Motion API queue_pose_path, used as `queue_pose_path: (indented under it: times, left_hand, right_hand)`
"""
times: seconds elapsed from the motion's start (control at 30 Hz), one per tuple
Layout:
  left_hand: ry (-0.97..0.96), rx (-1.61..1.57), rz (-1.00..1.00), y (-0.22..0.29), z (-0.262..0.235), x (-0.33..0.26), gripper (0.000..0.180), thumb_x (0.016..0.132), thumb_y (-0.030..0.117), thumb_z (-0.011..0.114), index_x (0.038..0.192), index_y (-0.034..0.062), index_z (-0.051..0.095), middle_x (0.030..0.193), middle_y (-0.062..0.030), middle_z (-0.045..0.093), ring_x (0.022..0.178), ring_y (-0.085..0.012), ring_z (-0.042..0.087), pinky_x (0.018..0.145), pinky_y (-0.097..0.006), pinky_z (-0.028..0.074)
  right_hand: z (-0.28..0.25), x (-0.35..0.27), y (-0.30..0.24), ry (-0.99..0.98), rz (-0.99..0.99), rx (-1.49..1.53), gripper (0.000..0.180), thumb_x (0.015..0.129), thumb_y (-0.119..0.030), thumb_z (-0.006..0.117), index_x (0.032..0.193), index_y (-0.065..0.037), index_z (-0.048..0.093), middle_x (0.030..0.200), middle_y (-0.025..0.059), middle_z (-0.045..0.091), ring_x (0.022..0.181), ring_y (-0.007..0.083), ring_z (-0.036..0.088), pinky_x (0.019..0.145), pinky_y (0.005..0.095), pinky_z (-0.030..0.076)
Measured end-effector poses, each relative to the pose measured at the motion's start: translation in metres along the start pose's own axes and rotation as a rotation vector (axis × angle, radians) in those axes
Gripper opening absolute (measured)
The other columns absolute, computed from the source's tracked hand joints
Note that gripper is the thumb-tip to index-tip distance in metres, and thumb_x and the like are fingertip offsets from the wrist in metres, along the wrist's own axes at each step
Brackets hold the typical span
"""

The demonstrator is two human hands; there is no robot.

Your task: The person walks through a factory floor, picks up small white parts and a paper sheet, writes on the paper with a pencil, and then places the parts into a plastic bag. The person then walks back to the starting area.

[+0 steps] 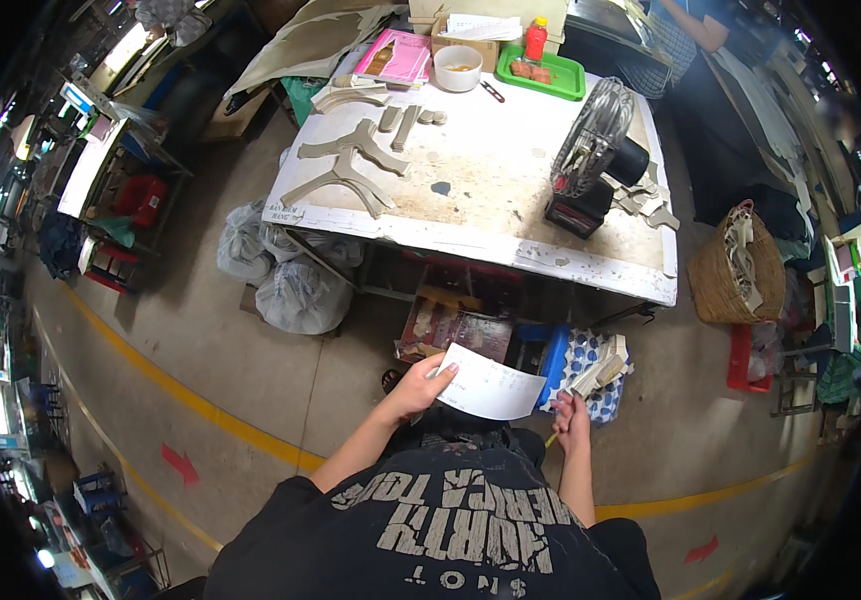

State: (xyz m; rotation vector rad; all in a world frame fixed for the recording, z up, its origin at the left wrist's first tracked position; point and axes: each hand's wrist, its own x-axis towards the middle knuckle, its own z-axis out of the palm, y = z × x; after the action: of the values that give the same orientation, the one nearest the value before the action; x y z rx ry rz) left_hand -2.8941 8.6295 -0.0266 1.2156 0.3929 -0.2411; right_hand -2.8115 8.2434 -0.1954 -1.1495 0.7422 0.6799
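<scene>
My left hand (419,388) pinches the left end of a white sheet of paper (491,385) with faint writing on it, held in front of my body. My right hand (572,418) is closed, with its fingers curled, just right of the paper. A thin yellow stick, perhaps a pencil or pen (551,439), pokes out beside it; most of it is hidden. Just beyond that hand, a bundle of cream strips (601,372) lies on a blue-and-white patterned cover (611,405). I cannot tell whether my fingers touch the strips.
Ahead stands a white worktable (481,160) with grey cut pieces (356,150), a fan (596,150), a white bowl (458,68) and a green tray (561,85). Plastic bags (301,295) sit under its left side. A wicker basket (736,265) stands right; another person (696,30) is at far right.
</scene>
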Motion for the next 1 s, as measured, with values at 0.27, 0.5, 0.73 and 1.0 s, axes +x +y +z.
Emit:
queue_pose_path:
  times: [0.27, 0.5, 0.73, 1.0]
  left_hand:
    - [0.163, 0.011, 0.05, -0.014, 0.045, -0.001, 0.039, 0.109, 0.028, 0.058, 0.134, -0.0019, 0.063, 0.118, -0.0058, 0.07, 0.105, -0.0114, 0.064, 0.094, -0.028, 0.051]
    - [0.293, -0.008, 0.024, -0.01, 0.05, -0.017, 0.035, 0.109, 0.026, 0.059, 0.131, -0.0015, 0.063, 0.116, -0.0057, 0.071, 0.102, -0.0115, 0.066, 0.091, -0.028, 0.052]
    - [0.456, -0.235, -0.077, -0.01, 0.06, -0.028, 0.037, 0.109, 0.026, 0.056, 0.135, 0.001, 0.059, 0.107, -0.0039, 0.07, 0.087, -0.0094, 0.065, 0.074, -0.026, 0.053]
    - [0.442, -0.447, -0.16, -0.02, 0.053, -0.037, 0.031, 0.108, 0.032, 0.055, 0.122, 0.004, 0.06, 0.082, -0.002, 0.063, 0.057, -0.0083, 0.049, 0.06, -0.028, 0.05]
  right_hand:
    - [0.019, 0.006, -0.103, 0.319, -0.596, -0.76, 0.048, 0.102, -0.044, 0.059, 0.127, -0.003, 0.061, 0.116, 0.0159, 0.07, 0.073, 0.0234, 0.066, 0.066, 0.0426, 0.056]
    - [0.006, 0.015, -0.146, 1.032, -0.233, -1.115, 0.092, 0.079, -0.062, 0.08, 0.146, -0.006, 0.051, 0.146, 0.0216, 0.056, 0.127, 0.0397, 0.062, 0.101, 0.0543, 0.052]
    - [-0.014, 0.063, -0.133, 0.725, -0.024, -1.153, 0.106, 0.069, -0.067, 0.086, 0.149, -0.009, 0.05, 0.14, 0.0218, 0.064, 0.132, 0.0382, 0.061, 0.105, 0.0515, 0.051]
    - [-0.016, 0.08, -0.119, 0.715, -0.074, -0.971, 0.09, 0.073, -0.048, 0.086, 0.147, -0.012, 0.051, 0.135, 0.0201, 0.068, 0.121, 0.0387, 0.067, 0.101, 0.0485, 0.054]
